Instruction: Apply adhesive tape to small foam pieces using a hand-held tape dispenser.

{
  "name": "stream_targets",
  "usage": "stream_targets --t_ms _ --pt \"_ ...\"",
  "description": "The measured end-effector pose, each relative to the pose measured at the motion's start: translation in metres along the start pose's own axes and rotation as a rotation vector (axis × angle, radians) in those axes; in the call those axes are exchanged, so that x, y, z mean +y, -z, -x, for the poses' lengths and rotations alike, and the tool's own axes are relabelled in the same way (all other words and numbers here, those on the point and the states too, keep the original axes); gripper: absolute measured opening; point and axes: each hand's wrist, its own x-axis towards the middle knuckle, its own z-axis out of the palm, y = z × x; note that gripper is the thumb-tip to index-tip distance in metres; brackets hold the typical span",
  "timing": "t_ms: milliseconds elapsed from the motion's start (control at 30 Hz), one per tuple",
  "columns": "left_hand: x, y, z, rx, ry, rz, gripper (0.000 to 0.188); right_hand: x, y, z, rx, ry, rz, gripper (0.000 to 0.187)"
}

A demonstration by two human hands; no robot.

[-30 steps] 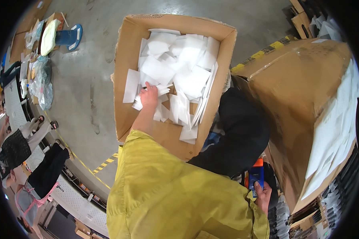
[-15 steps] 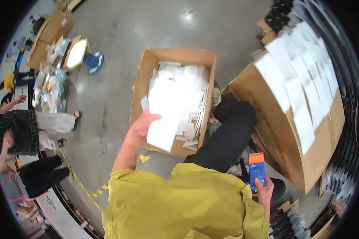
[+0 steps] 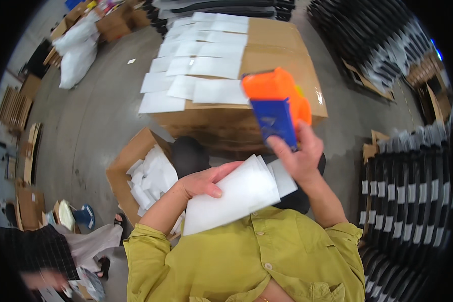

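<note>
My left hand (image 3: 206,184) is closed on a small stack of white sheets (image 3: 236,196), held in front of my chest with the thumb on top. Beyond it on the right, my right hand (image 3: 303,153) grips a blue and orange handheld dispenser (image 3: 276,121), raised in front of the large carton; motion blurs it, and its exact kind is unclear. On that carton (image 3: 274,45) more white sheets (image 3: 206,65) lie in overlapping rows over the left part of its top. An open cardboard box (image 3: 117,168) with loose white sheets (image 3: 153,176) stands left of my legs.
Stacks of long black parts (image 3: 407,196) with white tags stand on the right, with others (image 3: 362,40) at the far right. A person in light trousers (image 3: 93,244) is at the lower left. A white bag (image 3: 79,50) lies at the far left.
My view has turned rightward, from the open box to the large carton. My left hand has brought the white sheets out of the box to my chest. The right hand has lifted the dispenser.
</note>
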Motion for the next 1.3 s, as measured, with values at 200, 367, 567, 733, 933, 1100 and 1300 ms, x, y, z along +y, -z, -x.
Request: stream_targets --t_ms 200,367,567,733,933,1100,1300 --pt "0.004 0.001 -0.015 -0.052 0.2 0.033 0.104 0.006 0.018 0.035 0.163 -0.35 -0.167 0.034" --pt "0.003 -0.005 -0.031 0.027 0.242 -0.025 0.097 0.015 0.022 0.046 0.123 0.046 0.299 0.045" --pt "0.017 -0.016 -0.034 -0.042 0.244 -0.233 0.101 0.013 0.033 0.047 0.136 0.04 0.283 0.045" --pt "0.079 -0.03 -0.026 0.312 -0.384 -0.537 0.093 0.025 0.075 0.057 0.246 -0.372 0.186 0.034" --pt "0.016 -0.044 -0.028 -0.173 0.048 -0.809 0.08 0.038 0.103 0.088 0.34 -0.574 0.109 0.028" --pt "0.04 -0.028 -0.066 -0.039 0.204 -0.413 0.076 0.04 0.113 0.085 0.313 -0.498 0.226 0.034" --pt "0.014 -0.018 -0.097 -0.147 0.447 -0.111 0.078 0.031 0.11 0.06 -0.052 0.166 0.515 0.048"
